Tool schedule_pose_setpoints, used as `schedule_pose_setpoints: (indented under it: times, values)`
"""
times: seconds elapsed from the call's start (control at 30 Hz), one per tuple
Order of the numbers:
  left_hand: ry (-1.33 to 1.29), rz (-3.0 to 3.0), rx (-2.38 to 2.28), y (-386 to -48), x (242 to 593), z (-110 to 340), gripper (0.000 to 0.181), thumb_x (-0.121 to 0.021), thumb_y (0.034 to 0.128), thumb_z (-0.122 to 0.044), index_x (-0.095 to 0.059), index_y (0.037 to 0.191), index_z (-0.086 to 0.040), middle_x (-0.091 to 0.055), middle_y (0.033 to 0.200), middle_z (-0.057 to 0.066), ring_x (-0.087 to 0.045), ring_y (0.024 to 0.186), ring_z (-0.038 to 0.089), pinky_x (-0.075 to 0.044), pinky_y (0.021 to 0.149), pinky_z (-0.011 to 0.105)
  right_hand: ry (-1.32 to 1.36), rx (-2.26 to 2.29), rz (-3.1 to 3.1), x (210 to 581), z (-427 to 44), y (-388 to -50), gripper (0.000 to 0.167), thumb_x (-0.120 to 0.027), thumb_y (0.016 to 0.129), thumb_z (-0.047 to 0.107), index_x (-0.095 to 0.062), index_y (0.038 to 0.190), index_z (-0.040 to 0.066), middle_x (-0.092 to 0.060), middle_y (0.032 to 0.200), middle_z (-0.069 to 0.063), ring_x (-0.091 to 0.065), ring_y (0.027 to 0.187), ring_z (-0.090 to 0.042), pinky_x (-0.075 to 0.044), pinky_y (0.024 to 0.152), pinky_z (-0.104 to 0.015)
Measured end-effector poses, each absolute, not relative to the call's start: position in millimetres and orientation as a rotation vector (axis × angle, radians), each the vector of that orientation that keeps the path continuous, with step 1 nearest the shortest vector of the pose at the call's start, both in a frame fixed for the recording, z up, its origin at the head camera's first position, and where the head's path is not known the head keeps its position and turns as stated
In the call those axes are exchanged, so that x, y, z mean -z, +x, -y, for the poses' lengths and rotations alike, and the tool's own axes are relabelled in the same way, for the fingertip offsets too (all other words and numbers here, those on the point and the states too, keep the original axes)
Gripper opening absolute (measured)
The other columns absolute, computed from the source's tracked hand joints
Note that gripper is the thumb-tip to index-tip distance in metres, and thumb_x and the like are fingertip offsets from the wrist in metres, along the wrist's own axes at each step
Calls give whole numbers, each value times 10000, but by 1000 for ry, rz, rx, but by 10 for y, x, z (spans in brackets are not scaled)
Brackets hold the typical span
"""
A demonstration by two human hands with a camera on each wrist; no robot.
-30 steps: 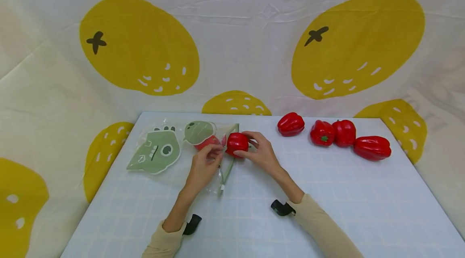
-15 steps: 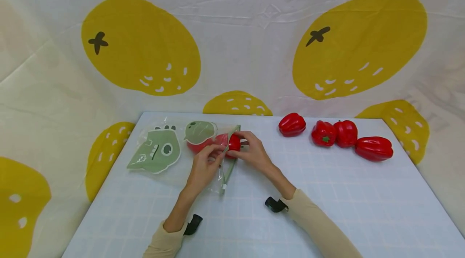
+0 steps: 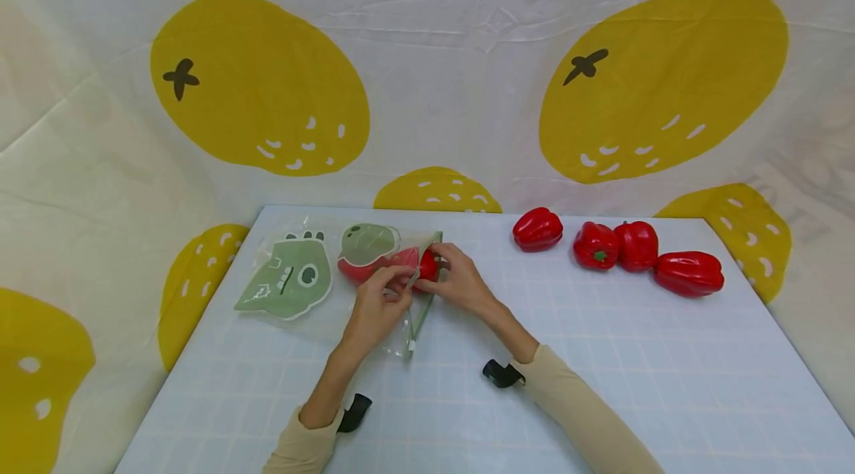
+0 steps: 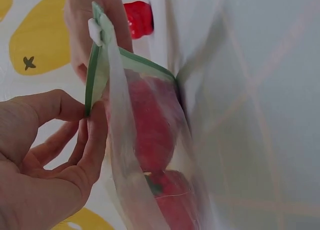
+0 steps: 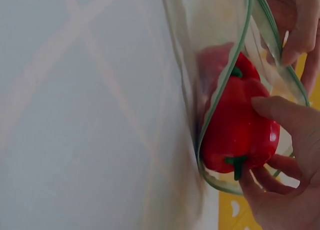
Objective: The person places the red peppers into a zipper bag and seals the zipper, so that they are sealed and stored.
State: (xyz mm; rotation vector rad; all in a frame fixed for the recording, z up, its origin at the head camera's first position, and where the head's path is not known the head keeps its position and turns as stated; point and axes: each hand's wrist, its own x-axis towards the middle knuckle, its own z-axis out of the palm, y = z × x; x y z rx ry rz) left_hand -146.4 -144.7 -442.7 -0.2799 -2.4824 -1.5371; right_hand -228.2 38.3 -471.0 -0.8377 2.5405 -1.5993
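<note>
A clear zip bag [image 3: 287, 277] with green dinosaur prints lies on the table in the head view, its green-edged mouth to the right. My left hand [image 3: 374, 311] pinches one edge of that mouth between thumb and finger, as the left wrist view shows. With curled fingers and thumb, my right hand [image 3: 464, 282] holds a red bell pepper [image 5: 237, 125] in the opening, its green stem pointing out. Deeper in the bag is another red bell pepper [image 4: 175, 200], seen through the film. A white slider [image 4: 94, 31] sits on the zip.
Several more red bell peppers stand at the back right of the table, among them a single one [image 3: 537, 229] and a long one [image 3: 689, 274] at the far right. A pale cloth with yellow fruit prints [image 3: 257, 84] hangs behind the table.
My right hand has moved left, taking the bell pepper from outside the bag's mouth to inside it. My left hand keeps its pinch on the edge.
</note>
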Motion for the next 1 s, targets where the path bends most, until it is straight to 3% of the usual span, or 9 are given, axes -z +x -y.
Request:
schedule_pose_setpoints:
  times: [0.5,0.7,1.0]
  values:
    - [-154,2489,1490,-1443,4386,1425,181,-737,864,41,-730,1042,4,-715,931,99,-683,839,226,-620,777,335,-861,1667,-2500,4756,-324,-2315,581,-851,822,38,-595,1340,-23,-614,1256,-192,-602,1129,-354,-528,1023,-490]
    - [-136,2475,1515,-1442,4366,1438,203,-715,888,55,-723,1084,4,-708,989,123,-692,822,235,-615,691,262,-776,1704,-2498,4777,-249,-2328,530,-828,847,45,-604,1325,-4,-605,1225,-182,-622,1123,-344,-553,989,-476]
    - [-148,2452,1473,-1456,4364,1456,202,-733,886,38,-738,1082,-11,-725,986,111,-700,810,223,-605,702,244,-718,1811,-2442,4782,-136,-2320,505,-803,818,-48,-592,1276,-68,-608,1243,-227,-632,1163,-380,-566,972,-421]
